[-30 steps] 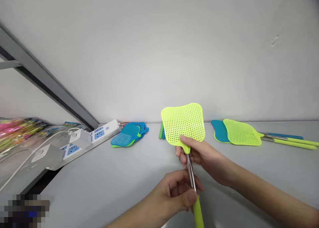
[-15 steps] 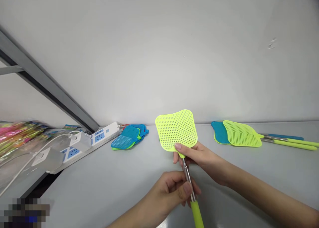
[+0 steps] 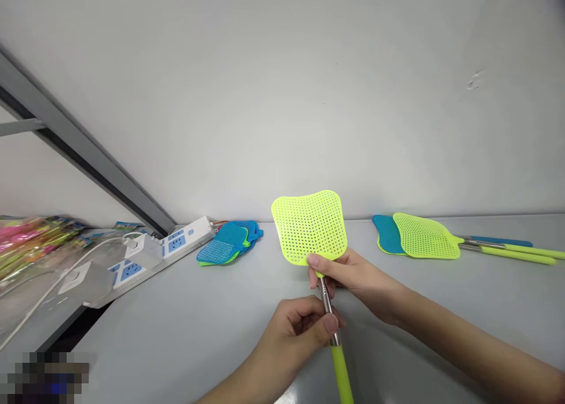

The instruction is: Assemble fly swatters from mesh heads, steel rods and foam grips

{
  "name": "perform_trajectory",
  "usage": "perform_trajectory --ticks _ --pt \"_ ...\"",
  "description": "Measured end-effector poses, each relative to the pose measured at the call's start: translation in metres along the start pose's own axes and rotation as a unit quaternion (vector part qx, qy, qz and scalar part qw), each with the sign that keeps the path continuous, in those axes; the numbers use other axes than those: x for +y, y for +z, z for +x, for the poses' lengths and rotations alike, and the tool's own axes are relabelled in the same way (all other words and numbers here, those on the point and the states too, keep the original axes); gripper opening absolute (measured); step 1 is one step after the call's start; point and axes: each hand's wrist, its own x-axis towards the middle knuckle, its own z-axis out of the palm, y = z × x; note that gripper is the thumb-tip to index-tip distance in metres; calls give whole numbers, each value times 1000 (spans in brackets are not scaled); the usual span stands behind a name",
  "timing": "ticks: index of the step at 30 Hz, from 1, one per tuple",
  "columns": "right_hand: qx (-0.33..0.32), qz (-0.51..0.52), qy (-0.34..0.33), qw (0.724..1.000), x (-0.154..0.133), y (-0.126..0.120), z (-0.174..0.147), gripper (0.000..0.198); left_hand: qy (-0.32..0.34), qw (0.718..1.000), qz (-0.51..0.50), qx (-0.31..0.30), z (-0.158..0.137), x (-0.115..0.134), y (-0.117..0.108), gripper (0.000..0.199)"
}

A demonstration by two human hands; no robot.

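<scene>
Yellow-green fly swatter [image 3: 310, 233] held above grey table [image 3: 176, 327], mesh head [image 3: 304, 221] raised, green grip [image 3: 342, 374] toward viewer. Metal shaft [image 3: 325, 294] pinched just above grip by left hand [image 3: 293, 336], partly closed, fingers curled. Base of head clasped by right hand [image 3: 348, 272], thumb laid on mesh, fingers curled behind. Blue and green swatter heads [image 3: 227, 245] stacked at left beside power strip [image 3: 189, 233]; handled swatters [image 3: 428, 237] laid overlapping at right.
</scene>
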Motion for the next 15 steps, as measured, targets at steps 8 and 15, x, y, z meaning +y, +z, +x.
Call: perform_trajectory --ticks 8,15 --pt "14 -19 -17 1000 5 -1 5 34 -5 998 48 36 -1 -1 0 32" --pt "12 -22 -5 1000 5 -1 4 33 -1 994 99 52 3 -5 -2 34"
